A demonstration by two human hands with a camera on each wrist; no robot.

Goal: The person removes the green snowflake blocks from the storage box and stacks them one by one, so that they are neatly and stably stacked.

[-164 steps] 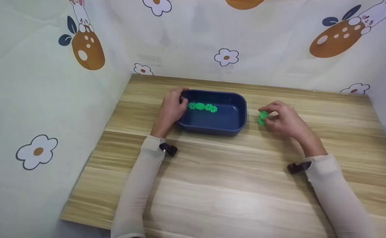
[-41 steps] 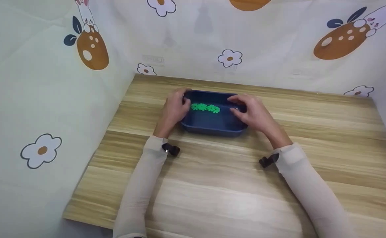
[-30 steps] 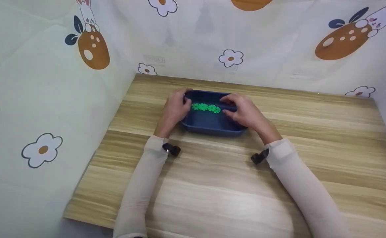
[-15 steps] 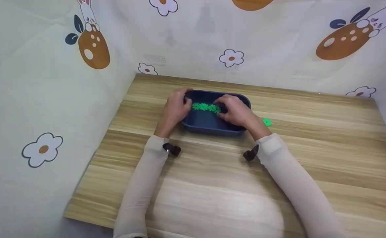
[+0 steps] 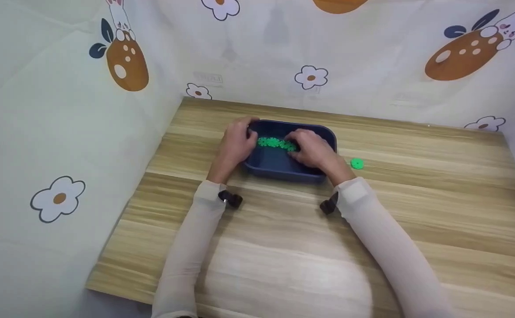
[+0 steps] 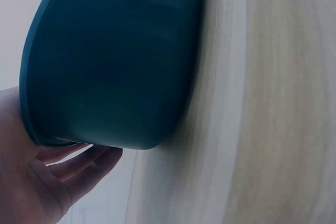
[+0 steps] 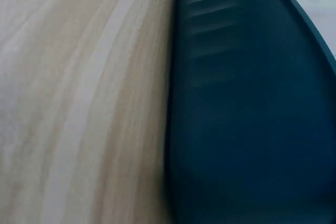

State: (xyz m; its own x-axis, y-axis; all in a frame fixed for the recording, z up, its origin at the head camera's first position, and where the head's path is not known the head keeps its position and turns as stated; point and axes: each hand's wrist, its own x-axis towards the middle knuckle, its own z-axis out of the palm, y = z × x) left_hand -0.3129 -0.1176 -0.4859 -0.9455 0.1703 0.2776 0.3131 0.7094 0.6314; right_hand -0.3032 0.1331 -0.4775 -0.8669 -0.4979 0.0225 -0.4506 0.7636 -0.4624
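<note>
A dark blue plastic bin stands on the wooden table. My left hand grips its left rim, fingers on the outer wall and thumb inside; the left wrist view shows the fingers under that rim. Across the bin floor lies a row of several green snowflake discs. Inside the bin, my right hand has its curled fingers and thumb on either side of the right-end disc, partly covering it. A green disc lies on the table right of the bin. The right wrist view shows no hand.
The wooden table meets a patterned cloth wall at the back and another on the left. The bin's tall outer side fills much of the right wrist view.
My right hand held green discs right of the bin, then moved left over the rim to the row's right end. A disc now shows on the table. My left hand stays on the rim.
</note>
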